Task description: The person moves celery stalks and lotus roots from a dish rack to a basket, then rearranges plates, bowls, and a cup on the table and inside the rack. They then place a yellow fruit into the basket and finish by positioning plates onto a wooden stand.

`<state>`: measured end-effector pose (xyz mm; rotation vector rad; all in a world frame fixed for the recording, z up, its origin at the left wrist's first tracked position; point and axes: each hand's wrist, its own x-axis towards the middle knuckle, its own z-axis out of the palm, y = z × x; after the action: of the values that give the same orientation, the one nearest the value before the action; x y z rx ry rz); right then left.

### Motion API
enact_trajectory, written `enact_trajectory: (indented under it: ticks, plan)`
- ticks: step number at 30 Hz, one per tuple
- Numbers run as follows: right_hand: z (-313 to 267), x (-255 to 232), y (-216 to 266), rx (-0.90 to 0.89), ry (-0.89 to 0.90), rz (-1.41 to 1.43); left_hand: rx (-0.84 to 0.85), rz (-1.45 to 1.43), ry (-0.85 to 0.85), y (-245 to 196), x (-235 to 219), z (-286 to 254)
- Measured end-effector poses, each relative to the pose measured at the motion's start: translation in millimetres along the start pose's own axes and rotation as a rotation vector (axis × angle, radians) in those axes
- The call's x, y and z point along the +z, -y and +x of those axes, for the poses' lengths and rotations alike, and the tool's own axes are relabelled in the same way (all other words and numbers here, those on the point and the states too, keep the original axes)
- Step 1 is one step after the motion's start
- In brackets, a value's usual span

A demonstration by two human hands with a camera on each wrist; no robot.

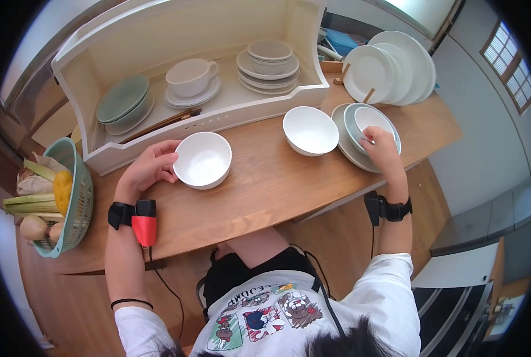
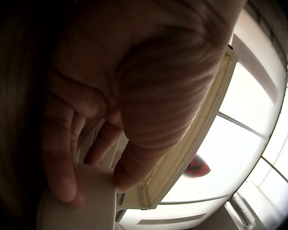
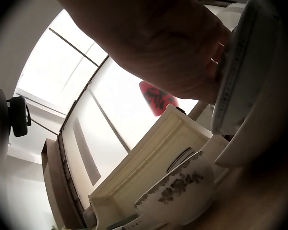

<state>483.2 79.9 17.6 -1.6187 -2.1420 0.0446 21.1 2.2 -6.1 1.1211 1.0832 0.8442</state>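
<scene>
A plain white bowl (image 1: pixel 204 160) is upright at the table's left-centre, and my left hand (image 1: pixel 149 166) holds it by its left side. In the left wrist view, thumb and fingers lie against the bowl's wall. My right hand (image 1: pixel 383 149) pinches the near rim of a small white bowl (image 1: pixel 374 119) at the right. That bowl sits nested in a wider pale blue bowl (image 1: pixel 351 127), with a larger white dish (image 1: pixel 339 119) beneath. Between the hands stands another white bowl (image 1: pixel 310 132); the right wrist view shows a floral pattern on a bowl's outside (image 3: pixel 182 189).
A cream shelf unit (image 1: pixel 206 122) along the back holds stacked green dishes (image 1: pixel 122 99), a cup on saucers (image 1: pixel 189 78), bowls and plates (image 1: pixel 268 65), and chopsticks (image 1: pixel 161 125). Large plates (image 1: pixel 369 74) stand upright at back right. A green vegetable basket (image 1: pixel 82 202) is at far left.
</scene>
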Motion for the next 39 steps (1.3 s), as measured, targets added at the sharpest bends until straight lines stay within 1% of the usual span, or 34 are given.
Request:
enact_trajectory:
  ticks: [3, 6, 8, 12, 14, 15, 17, 18, 20, 21, 24, 25, 26, 27, 28, 30, 31, 33, 39]
  plan:
    - [1.5, 3.9, -1.7, -0.042, -0.021, -0.089, 0.012, -0.012, 0.016, 0.8, -0.4, 0.6]
    - [0.9, 5.4, 3.2, 0.0, -0.041, -0.135, 0.005, -0.011, -0.013, 0.6, 0.4, -0.2]
    - [-1.8, 6.1, 5.2, 0.024, -0.089, -0.256, 0.004, -0.016, -0.011, 0.7, 0.3, 0.1]
    - [-9.3, 3.4, 1.9, 0.018, -0.134, -0.267, -0.007, -0.039, -0.003, 2.0, -1.3, 0.6]
    - [-13.9, -1.6, -0.4, -0.021, -0.24, -0.21, -0.005, -0.037, 0.002, 1.8, -1.8, 0.4]
    - [-15.0, -6.8, -1.1, -0.02, -0.241, -0.21, -0.005, -0.035, 0.008, 1.3, -1.6, 0.9]
    - [-18.2, -19.6, -2.0, -0.038, -0.37, -0.225, -0.002, -0.033, 0.006, 0.6, -0.3, 0.5]
    - [-18.2, -24.0, -6.7, -0.035, -0.37, -0.226, 0.001, -0.032, 0.003, 0.2, 0.2, 0.1]
    - [-14.8, -34.4, -22.1, -0.019, -0.469, -0.283, -0.001, -0.027, -0.002, 0.2, 0.7, -0.5]
    - [-13.1, -38.1, -31.2, -0.017, -0.469, -0.284, -0.002, -0.025, -0.009, 0.1, 1.1, -0.6]
    - [-6.1, -40.3, -68.1, 0.149, -0.428, -0.386, -0.003, -0.027, -0.018, -0.7, 2.3, -1.3]
    - [-4.2, -37.4, -85.7, 0.147, -0.429, -0.387, -0.001, -0.028, -0.019, -0.7, 2.6, -1.4]
    - [-1.8, -33.7, -103.7, 0.179, -0.396, -0.45, -0.002, -0.029, -0.019, -1.0, 2.7, -1.4]
    - [0.4, -31.4, -114.6, 0.211, -0.363, -0.511, -0.003, -0.03, -0.021, -1.3, 2.4, -1.5]
    - [1.8, -28.5, -125.7, 0.209, -0.365, -0.511, -0.001, -0.031, -0.022, -1.2, 1.9, -1.6]
    - [3.6, -25.4, -136.5, 0.249, -0.312, -0.535, -0.003, -0.041, -0.014, -0.1, 1.1, -0.9]
    - [4.5, -23.9, -141.9, 0.248, -0.314, -0.535, -0.002, -0.04, -0.015, 0.4, 0.7, -0.6]
    - [7.3, -21.6, -147.5, 0.262, -0.253, -0.541, 0.0, -0.045, -0.007, 1.1, -0.3, -0.2]
    - [12.8, -8.9, -160.8, 0.264, -0.22, -0.502, 0.007, -0.047, -0.004, 0.6, 0.1, -0.3]
